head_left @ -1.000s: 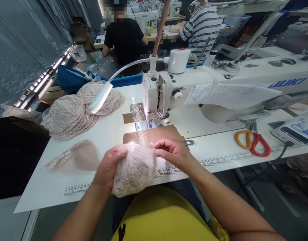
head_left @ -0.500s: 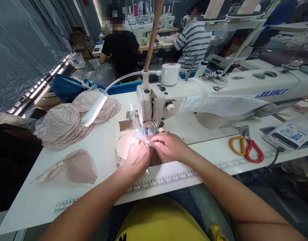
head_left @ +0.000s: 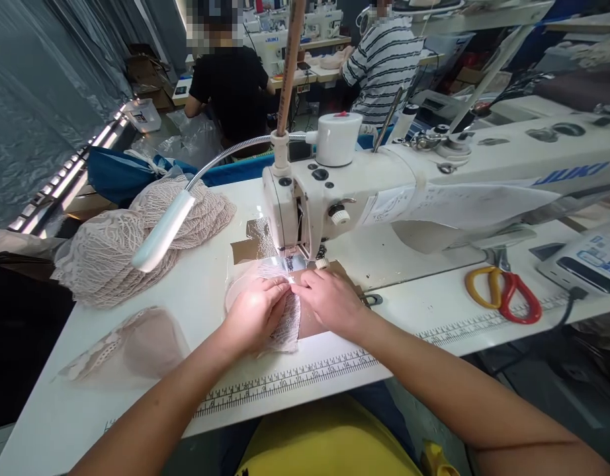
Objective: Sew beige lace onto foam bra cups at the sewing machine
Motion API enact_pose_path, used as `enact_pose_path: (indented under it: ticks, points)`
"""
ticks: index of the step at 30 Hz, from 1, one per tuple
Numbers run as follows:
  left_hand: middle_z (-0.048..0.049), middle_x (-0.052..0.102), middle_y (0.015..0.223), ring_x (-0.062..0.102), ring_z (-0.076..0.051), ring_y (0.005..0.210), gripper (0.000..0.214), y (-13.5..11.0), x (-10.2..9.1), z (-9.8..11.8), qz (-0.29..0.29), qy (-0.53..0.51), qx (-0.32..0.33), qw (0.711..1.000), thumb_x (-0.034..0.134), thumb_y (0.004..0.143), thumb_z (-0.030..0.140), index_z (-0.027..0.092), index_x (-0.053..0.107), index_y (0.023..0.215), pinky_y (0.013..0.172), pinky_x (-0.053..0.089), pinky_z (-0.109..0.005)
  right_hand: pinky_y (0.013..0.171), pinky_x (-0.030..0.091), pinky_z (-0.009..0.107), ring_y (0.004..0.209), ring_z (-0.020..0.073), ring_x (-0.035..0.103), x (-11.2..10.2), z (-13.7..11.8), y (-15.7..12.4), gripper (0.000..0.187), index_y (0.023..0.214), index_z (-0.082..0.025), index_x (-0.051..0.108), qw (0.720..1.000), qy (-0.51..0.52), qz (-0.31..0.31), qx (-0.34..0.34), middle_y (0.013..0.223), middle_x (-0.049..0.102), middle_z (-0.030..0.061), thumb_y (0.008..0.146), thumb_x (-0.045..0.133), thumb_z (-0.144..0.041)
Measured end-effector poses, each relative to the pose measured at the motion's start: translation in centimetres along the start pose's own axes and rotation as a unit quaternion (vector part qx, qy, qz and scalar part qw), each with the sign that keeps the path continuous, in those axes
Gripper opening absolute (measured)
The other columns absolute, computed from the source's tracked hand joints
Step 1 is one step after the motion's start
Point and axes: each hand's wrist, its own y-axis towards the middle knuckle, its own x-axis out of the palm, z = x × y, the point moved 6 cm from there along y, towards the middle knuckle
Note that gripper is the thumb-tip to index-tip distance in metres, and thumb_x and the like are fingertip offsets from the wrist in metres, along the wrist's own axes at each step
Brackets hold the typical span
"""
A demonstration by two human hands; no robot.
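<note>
Beneath the needle end of a white sewing machine (head_left: 290, 211) lies a pale pink lace bra cup (head_left: 288, 327), its patterned lace hanging toward the table's front edge. My left hand (head_left: 255, 311) is closed on the lace edge, thumb and fingers pinched just in front of the presser foot (head_left: 289, 263). Right beside it, my right hand (head_left: 329, 301) pinches the same edge, fingertips nearly meeting the left ones. Both hands hide part of the cup. A brown sheet (head_left: 309, 324) shows under the right hand.
Left of the machine sit stacked lace cups (head_left: 106, 258) and a single cup piece (head_left: 146, 344). A lamp (head_left: 163, 231) arches over them. Scissors (head_left: 503, 291) with yellow and red handles lie right. A printed ruler (head_left: 285, 383) runs along the front edge. Two people (head_left: 225, 92) sit beyond.
The cup has been turned, so its lace now hangs toward me. Both hands have come together at its edge before the presser foot. The view has shifted slightly.
</note>
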Motion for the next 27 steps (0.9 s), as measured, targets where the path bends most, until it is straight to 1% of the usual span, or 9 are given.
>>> enact_pose_path:
  ticks: [2,5,10,15,19,23,27]
  points:
    - [-0.0150,0.065,0.120,0.062,-0.025,0.094,0.030,0.1,1.1,-0.8,0.018,0.058,0.021,0.998,0.043,0.094,0.021,0.013,0.064,0.114,0.081,0.053,-0.041,0.069,0.034,0.032,0.084,0.0203,0.049,0.0,0.2,0.2,0.031,0.111,-0.021,0.066,1.000,-0.002,0.001,0.010,0.095,0.060,0.0078,0.091,0.045,-0.011]
    - [-0.0161,0.063,0.123,0.062,-0.025,0.090,0.033,0.5,1.9,-1.7,0.015,0.095,0.044,0.994,0.042,0.094,0.018,0.011,0.064,0.117,0.077,0.055,-0.042,0.066,0.033,0.032,0.080,0.0198,0.049,-0.3,0.3,0.6,0.034,0.114,-0.021,0.065,1.000,0.001,0.003,0.023,0.092,0.061,0.0079,0.091,0.042,-0.009]
    - [-0.0153,0.063,0.124,0.061,-0.025,0.093,0.033,1.6,1.6,-2.9,0.009,0.088,0.063,0.994,0.040,0.095,0.019,0.013,0.065,0.117,0.078,0.054,-0.042,0.063,0.032,0.031,0.080,0.0203,0.051,-0.5,0.5,1.3,0.038,0.116,-0.017,0.064,0.999,0.005,-0.012,0.053,0.089,0.063,0.0095,0.086,0.044,-0.005]
    - [-0.0148,0.065,0.122,0.060,-0.025,0.098,0.033,2.2,1.4,-3.6,-0.005,0.074,0.075,0.994,0.042,0.094,0.021,0.014,0.066,0.116,0.084,0.052,-0.043,0.062,0.032,0.031,0.082,0.0220,0.052,-0.3,0.4,1.5,0.041,0.117,-0.016,0.063,0.999,0.000,-0.001,0.053,0.086,0.062,0.0098,0.082,0.045,-0.004]
    - [-0.0133,0.065,0.123,0.059,-0.025,0.096,0.032,2.2,1.3,-4.0,-0.016,0.082,0.071,0.994,0.045,0.093,0.021,0.014,0.066,0.117,0.084,0.051,-0.043,0.061,0.031,0.032,0.082,0.0219,0.051,-0.3,0.2,1.5,0.040,0.113,-0.016,0.064,0.999,0.005,0.004,0.046,0.087,0.062,0.0093,0.081,0.044,-0.004]
    - [-0.0122,0.065,0.122,0.058,-0.025,0.096,0.032,2.3,1.3,-4.0,-0.025,0.088,0.065,0.994,0.045,0.092,0.019,0.014,0.065,0.117,0.084,0.050,-0.042,0.060,0.029,0.032,0.080,0.0211,0.051,-0.2,0.2,1.4,0.042,0.113,-0.017,0.064,0.999,0.010,-0.005,0.051,0.090,0.063,0.0081,0.079,0.045,-0.002]
    - [-0.0140,0.065,0.121,0.058,-0.025,0.094,0.033,2.4,1.4,-4.1,-0.028,0.106,0.048,0.993,0.044,0.092,0.018,0.012,0.064,0.117,0.084,0.048,-0.041,0.059,0.028,0.032,0.079,0.0204,0.050,-0.2,0.3,1.4,0.040,0.111,-0.017,0.064,0.998,0.013,-0.010,0.055,0.089,0.062,0.0076,0.077,0.047,-0.003]
